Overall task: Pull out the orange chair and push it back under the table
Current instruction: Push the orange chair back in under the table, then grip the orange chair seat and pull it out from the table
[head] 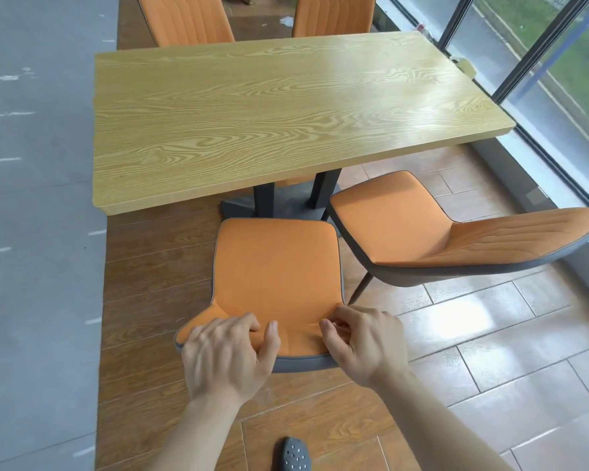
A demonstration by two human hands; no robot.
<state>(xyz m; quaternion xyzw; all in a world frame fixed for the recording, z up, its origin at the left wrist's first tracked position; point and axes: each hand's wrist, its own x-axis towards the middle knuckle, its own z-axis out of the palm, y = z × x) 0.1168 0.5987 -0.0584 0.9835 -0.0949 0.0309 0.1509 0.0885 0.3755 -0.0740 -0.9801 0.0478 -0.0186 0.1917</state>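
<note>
left hand [228, 355] curled in grip, right hand [364, 345] likewise

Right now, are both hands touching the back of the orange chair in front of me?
Touching. The head view shows the left hand and right hand both curled over the top edge of the orange chair backrest, fingers pressed into the padding.

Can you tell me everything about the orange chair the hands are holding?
The orange chair has a smooth orange seat and backrest that look padded, with a grey edge and grey back shell. It stands on the brown wood-look floor, pulled out clear of the wooden table, its seat facing the table. The left hand and right hand both grip the top of its backrest. Its legs are hidden from this view.
</note>
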